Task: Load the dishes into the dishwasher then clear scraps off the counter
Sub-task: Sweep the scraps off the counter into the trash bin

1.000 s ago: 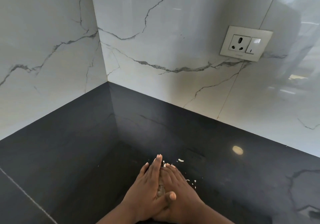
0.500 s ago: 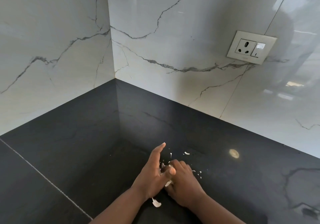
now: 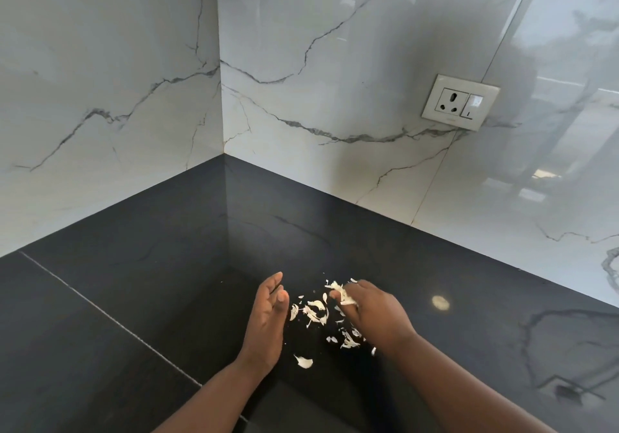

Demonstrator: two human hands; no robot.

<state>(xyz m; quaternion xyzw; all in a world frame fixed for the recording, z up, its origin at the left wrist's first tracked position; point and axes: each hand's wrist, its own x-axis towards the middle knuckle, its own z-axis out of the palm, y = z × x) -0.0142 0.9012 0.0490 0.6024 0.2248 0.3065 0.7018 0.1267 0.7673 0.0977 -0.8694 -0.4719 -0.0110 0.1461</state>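
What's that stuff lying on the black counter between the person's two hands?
Pale papery scraps, scattered on the dark counter between the left hand and the right hand, seen in the head view. The right fingers touch some.

Your frame is evenly lit and sharp – soft daylight, no harsh shadows. Watch the glossy marble wall [image 3: 335, 64]: window reflections wash out its right side near the socket [image 3: 460, 102]. The black counter [image 3: 167, 265] mirrors the wall and shows one small round light spot right of the hands. Wide-angle bend at the edges – wall joints lean.
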